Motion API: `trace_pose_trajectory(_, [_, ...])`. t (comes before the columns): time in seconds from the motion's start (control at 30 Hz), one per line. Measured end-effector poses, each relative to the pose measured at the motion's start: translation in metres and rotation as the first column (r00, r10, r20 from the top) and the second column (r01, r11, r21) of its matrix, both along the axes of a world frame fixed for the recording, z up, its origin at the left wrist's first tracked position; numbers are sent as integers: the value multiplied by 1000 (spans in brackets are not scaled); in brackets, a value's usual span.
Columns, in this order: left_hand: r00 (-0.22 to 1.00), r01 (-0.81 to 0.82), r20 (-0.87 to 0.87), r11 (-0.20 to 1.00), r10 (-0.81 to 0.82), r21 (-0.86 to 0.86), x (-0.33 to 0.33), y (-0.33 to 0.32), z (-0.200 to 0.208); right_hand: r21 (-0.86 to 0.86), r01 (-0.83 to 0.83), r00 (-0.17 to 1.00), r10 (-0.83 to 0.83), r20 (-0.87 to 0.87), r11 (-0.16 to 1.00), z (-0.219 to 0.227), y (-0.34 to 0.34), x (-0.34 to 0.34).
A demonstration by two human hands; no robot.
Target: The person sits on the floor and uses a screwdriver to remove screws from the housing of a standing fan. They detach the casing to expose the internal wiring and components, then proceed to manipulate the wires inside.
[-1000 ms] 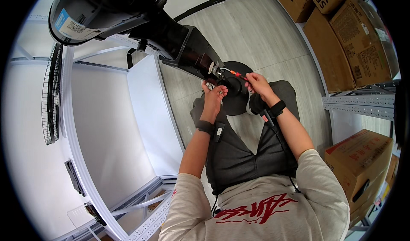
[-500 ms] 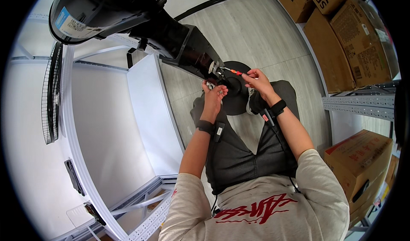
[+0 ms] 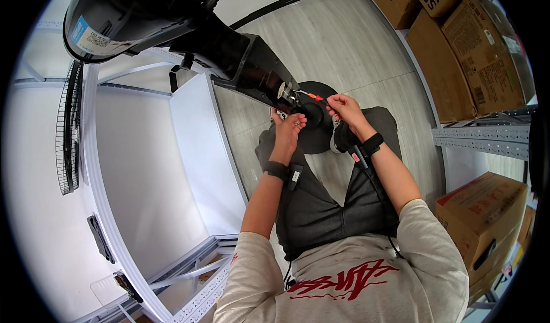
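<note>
A black standing fan (image 3: 243, 65) leans in from the upper left, its narrow body ending above a round black base (image 3: 321, 142) between my feet. Pinched in the fingers of my right hand (image 3: 345, 110) is a screwdriver (image 3: 315, 97) with a red and orange handle. Its thin metal shaft points left to the pale and metal parts (image 3: 285, 91) at the body's lower end; whether the tip touches them is too small to tell. Just below these parts, my left hand (image 3: 288, 130) has curled fingers, with something small and shiny at them that I cannot make out.
A white shelf unit with metal frame (image 3: 200, 145) stands at the left. A round black wire fan guard (image 3: 70, 128) rests at its far left side. Cardboard boxes (image 3: 441, 65) fill a rack at the upper right, and another carton (image 3: 481, 208) sits lower right.
My right fingers sit slightly farther back on the screwdriver, so more of its handle shows. The fan's upper part has shifted a little to the left. My left hand is nearly unmoved.
</note>
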State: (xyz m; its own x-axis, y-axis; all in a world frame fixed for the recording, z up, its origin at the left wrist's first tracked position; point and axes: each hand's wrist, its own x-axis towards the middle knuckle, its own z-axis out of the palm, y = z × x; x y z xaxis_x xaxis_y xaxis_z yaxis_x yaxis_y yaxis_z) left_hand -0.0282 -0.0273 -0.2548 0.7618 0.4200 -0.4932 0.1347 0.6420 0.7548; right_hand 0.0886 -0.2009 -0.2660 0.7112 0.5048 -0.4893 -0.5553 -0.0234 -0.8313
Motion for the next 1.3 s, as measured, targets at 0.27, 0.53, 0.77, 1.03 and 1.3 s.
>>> trace_pose_trajectory(0.27, [999, 50, 9, 982, -49, -181, -2, 12, -28, -14, -36, 999, 37, 21, 999, 5, -15, 3])
trace_pose_trajectory(0.53, [998, 57, -29, 982, -63, -178, 2, 3, -15, -23, -44, 999, 44, -1, 999, 12, -22, 3])
trace_pose_trajectory(0.77, [996, 91, 12, 971, -90, -219, 3, 2, -9, -20, -43, 999, 43, -2, 999, 14, -38, 6])
trace_pose_trajectory(1.03, [973, 227, 82, 954, -214, -195, 7, -5, -6, -87, -178, 984, 178, -6, 980, 16, -58, 5])
trace_pose_trajectory(1.3, [973, 231, 2, 972, -231, -41, -2, -10, -1, -132, -241, 968, 248, 43, 962, 25, -52, 0])
